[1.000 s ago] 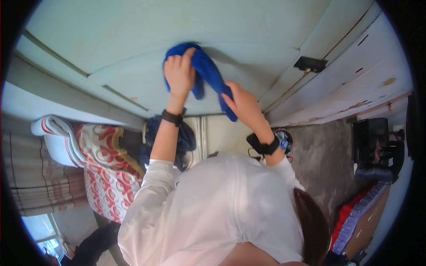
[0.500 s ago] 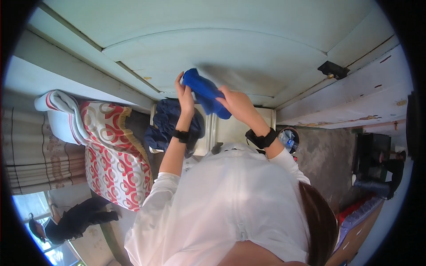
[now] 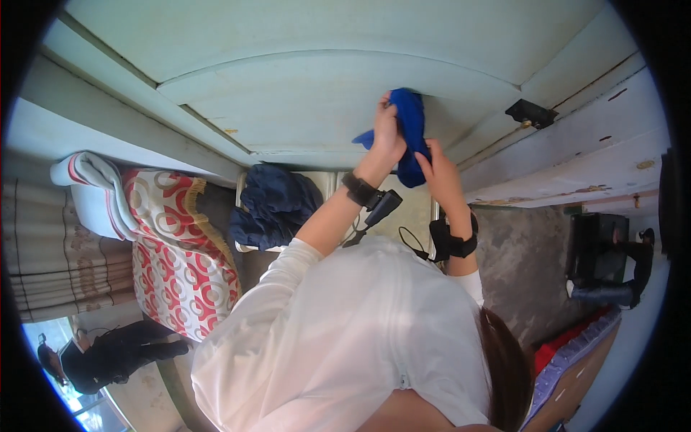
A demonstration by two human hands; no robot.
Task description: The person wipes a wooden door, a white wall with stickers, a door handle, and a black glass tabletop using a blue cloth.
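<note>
Two hands of mine are on one blue cloth, which is up in front of the lower panel of a pale green door; I cannot tell whether it touches the panel. The fingers of my left hand are curled round the cloth's upper part, thumb laid across it, and a corner pokes out to the left. My right hand is lower, its thumb on the cloth's edge and its fingers seeming to pinch there, though how tightly I cannot tell.

As I judge it, the step in hand is gathering and gripping the cloth between both hands. The next move calls for a firm left hold, and for my right fingers to close properly on the lower end so that it does not dangle.

Past my fingers come dark bands on both wrists, the left one with a black box beside it. Below the cloth is a cream tabletop, with a dark blue bundle of fabric to its left. To the right, a black latch sits on the door's edge. Farther left is a patterned cover in red and white.
</note>
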